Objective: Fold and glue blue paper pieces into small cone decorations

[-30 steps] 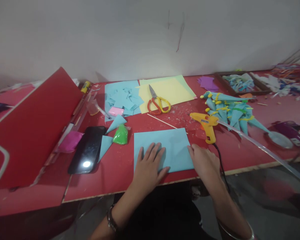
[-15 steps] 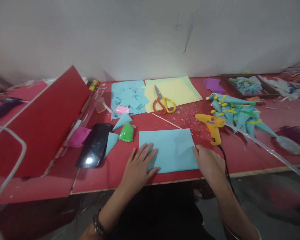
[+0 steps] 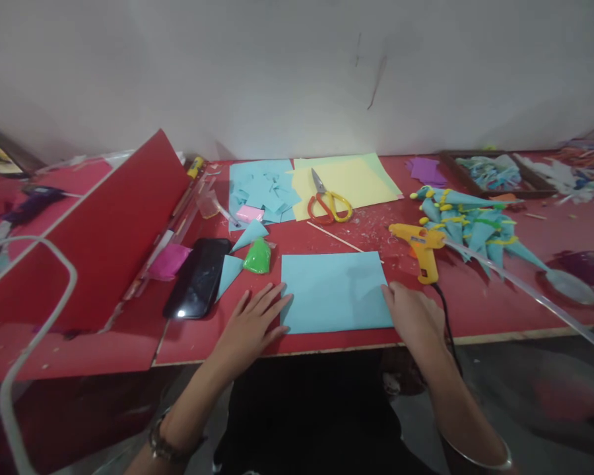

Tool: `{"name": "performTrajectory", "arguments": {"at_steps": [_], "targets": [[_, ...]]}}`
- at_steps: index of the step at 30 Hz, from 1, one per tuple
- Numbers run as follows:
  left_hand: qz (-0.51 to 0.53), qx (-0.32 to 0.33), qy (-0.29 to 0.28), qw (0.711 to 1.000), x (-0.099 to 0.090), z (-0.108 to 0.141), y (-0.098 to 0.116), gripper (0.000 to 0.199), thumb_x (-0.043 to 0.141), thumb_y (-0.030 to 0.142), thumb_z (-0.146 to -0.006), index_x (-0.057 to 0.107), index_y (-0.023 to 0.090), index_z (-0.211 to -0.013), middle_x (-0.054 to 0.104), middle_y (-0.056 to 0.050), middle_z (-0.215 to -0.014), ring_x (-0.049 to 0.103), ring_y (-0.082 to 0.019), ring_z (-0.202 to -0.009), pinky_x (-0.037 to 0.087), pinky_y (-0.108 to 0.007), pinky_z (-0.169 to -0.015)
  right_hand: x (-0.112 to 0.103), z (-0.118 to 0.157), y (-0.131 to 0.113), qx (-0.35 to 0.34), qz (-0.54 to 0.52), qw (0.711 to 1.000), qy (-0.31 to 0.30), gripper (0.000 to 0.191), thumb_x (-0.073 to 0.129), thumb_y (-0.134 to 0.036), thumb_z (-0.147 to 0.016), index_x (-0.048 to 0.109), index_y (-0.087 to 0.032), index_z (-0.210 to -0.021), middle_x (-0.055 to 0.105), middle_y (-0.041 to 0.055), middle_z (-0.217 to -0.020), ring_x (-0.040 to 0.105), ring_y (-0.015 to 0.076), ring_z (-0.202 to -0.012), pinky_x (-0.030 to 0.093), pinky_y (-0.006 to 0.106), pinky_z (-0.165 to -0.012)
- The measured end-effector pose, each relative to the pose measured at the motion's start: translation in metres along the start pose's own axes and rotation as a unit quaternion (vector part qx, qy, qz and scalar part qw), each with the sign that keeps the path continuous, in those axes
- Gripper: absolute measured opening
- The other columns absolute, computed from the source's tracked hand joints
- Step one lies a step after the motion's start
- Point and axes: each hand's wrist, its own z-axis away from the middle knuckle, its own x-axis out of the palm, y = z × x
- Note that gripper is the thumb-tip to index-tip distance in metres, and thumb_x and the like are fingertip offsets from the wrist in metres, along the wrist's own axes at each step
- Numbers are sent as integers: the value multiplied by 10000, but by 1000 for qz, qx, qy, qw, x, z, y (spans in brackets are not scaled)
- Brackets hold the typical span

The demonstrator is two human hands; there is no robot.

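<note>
A light blue sheet of paper (image 3: 334, 290), apparently folded, lies flat on the red table in front of me. At its left edge my left hand (image 3: 250, 323) rests palm down with fingers spread, the fingertips just touching the paper. My right hand (image 3: 416, 316) is at the right edge, fingers curled under and the thumb on the paper's margin, pinching it. Beyond the sheet lies a thin wooden stick (image 3: 336, 236). A yellow hot glue gun (image 3: 420, 247) with a long clear glue stick lies just past my right hand.
Scissors (image 3: 329, 198) lie on yellow paper (image 3: 366, 181). Left of the sheet are a green clay packet (image 3: 258, 256), small blue paper cones (image 3: 230, 272) and a phone (image 3: 198, 277). A red board (image 3: 123, 231) leans at left. Decorated blue cones (image 3: 480, 227) are piled at right.
My left hand has slid left off the paper's surface to its left edge. My right hand stays at the right edge. The view has shifted slightly.
</note>
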Motion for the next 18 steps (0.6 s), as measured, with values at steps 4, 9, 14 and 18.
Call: {"name": "performTrajectory", "arguments": {"at_steps": [4, 9, 14, 18], "targets": [[20, 10, -36, 999, -10, -2, -3, 518, 400, 424, -839, 261, 319, -1327, 271, 21, -1410, 241, -177, -1289, 168, -421, -1060, 0, 3, 0, -7, -11, 1000, 19, 374, 276, -356, -875, 601, -173, -891, 654, 120, -761, 621, 246, -706, 396, 309, -578], [28, 13, -43, 999, -15, -2, -2, 544, 411, 428, -830, 239, 320, -1335, 255, 29, -1417, 238, -185, -1288, 179, -417, -1056, 4, 12, 4, -57, -33, 988, 138, 280, 352, -295, -851, 569, -150, -954, 631, 102, -764, 590, 230, -713, 405, 312, -612], [22, 22, -25, 999, -12, -1, -4, 551, 391, 445, -835, 217, 319, -1342, 246, 27, -1421, 234, -182, -1290, 175, -415, -1056, 10, 33, -6, -221, -82, 908, 347, 361, 407, -219, -833, 478, -129, -1175, 505, 162, -1158, 450, 258, -1082, 340, 388, -902], [18, 20, -29, 999, -12, -1, -3, 547, 400, 428, -835, 225, 312, -1340, 250, 20, -1419, 234, -179, -1289, 180, -413, -1053, 21, 56, -30, -363, -89, 862, 342, 382, 416, -205, -842, 454, -237, -1221, 433, 114, -1277, 332, 249, -1214, 237, 438, -990]]}}
